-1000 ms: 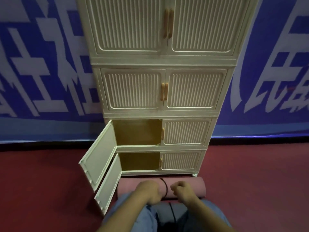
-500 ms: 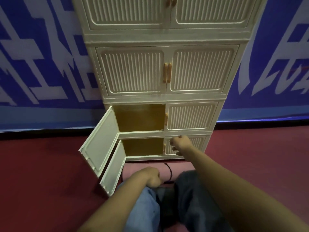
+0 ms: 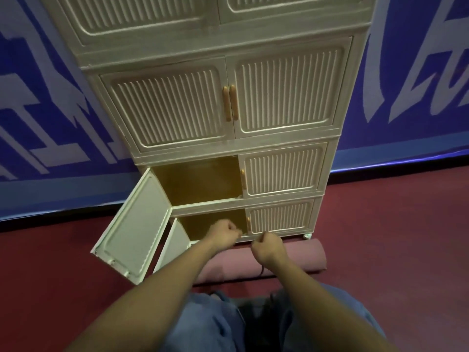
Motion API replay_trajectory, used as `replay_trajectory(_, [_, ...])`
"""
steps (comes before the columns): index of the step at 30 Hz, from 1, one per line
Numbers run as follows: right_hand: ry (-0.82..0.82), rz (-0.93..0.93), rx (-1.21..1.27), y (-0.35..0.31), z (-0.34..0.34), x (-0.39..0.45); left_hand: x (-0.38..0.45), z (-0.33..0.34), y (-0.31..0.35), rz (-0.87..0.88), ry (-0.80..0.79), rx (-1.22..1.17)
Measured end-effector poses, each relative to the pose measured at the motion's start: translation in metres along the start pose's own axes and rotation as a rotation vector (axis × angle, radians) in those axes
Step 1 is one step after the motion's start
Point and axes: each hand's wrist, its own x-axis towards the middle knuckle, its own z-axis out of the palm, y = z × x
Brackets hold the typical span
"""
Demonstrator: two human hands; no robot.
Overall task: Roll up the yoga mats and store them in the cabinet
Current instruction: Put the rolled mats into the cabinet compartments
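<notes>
Both hands fisted: left hand (image 3: 224, 233) and right hand (image 3: 266, 247), hold unclear. Rolled mat (image 3: 302, 255) on floor below cabinet (image 3: 279, 171). Risk: half-shut bottom compartment blocks insertion; mat may unroll.

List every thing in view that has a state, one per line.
Pink yoga mat: rolled up, lying on the floor before the cabinet.
Upper open door: swung open.
Lower open door: swung open.
Bottom right door: closed.
Left hand: fingers curled.
Right hand: fingers curled; a black strap shows below it.
</notes>
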Motion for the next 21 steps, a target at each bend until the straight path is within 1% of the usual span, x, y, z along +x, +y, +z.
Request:
replay_trajectory(3, [0.002, 0.015, 0.012, 0.009, -0.004, 0.025, 0.044, 0.005, 0.032, -0.092, 0.159, -0.262])
replay_trajectory(5, [0.027, 0.031, 0.08, 0.018, -0.009, 0.041, 0.07, 0.009, 0.052, -0.111, 0.216, -0.373])
replay_trajectory(7, [0.051, 0.073, 0.156, 0.028, -0.012, 0.054, 0.097, 0.007, 0.072, -0.092, 0.25, -0.471])
replay_trajectory(9, [0.05, 0.113, 0.218, 0.036, -0.013, 0.069, 0.125, -0.001, 0.091, -0.044, 0.298, -0.496])
replay_trajectory(11, [0.055, 0.13, 0.235, 0.044, -0.016, 0.085, 0.151, -0.005, 0.105, 0.015, 0.318, -0.447])
replay_trajectory(14, [0.085, 0.135, 0.163, 0.057, -0.025, 0.103, 0.17, 0.009, 0.105, 0.073, 0.33, -0.458])
replay_trajectory(16, [0.071, 0.13, 0.069, 0.062, -0.023, 0.11, 0.162, 0.029, 0.086, 0.156, 0.385, -0.493])
replay_trajectory(18, [-0.03, 0.111, -0.008, 0.056, -0.015, 0.113, 0.141, 0.051, 0.058, 0.33, 0.422, -0.461])
replay_trajectory(19, [-0.117, 0.109, -0.027, 0.053, -0.008, 0.112, 0.128, 0.062, 0.044, 0.432, 0.399, -0.434])
replay_trajectory(21, [-0.386, 0.133, -0.086, 0.048, 0.005, 0.104, 0.113, 0.077, 0.018, 0.609, 0.312, -0.301])
